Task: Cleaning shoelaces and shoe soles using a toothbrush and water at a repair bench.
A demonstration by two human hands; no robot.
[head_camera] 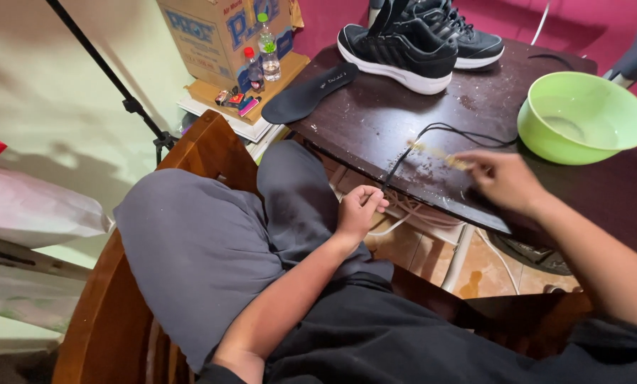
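Scrubbing a thin black shoelace (432, 134) on the dark wooden surface (375, 117): your right hand (502, 179) pinches a pale brush (439, 153); your left hand (358, 210), grip closed, anchors the lace's near end.

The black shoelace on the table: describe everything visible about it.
The black shoelace is a thin, dark cord lying on the dark wooden table. It loops beside the green bowl, runs under a blurred, light-coloured brush held in the right hand, then slants off the near table edge to the left hand, which pinches its end. It looks taut between edge and hand, slack on the tabletop.
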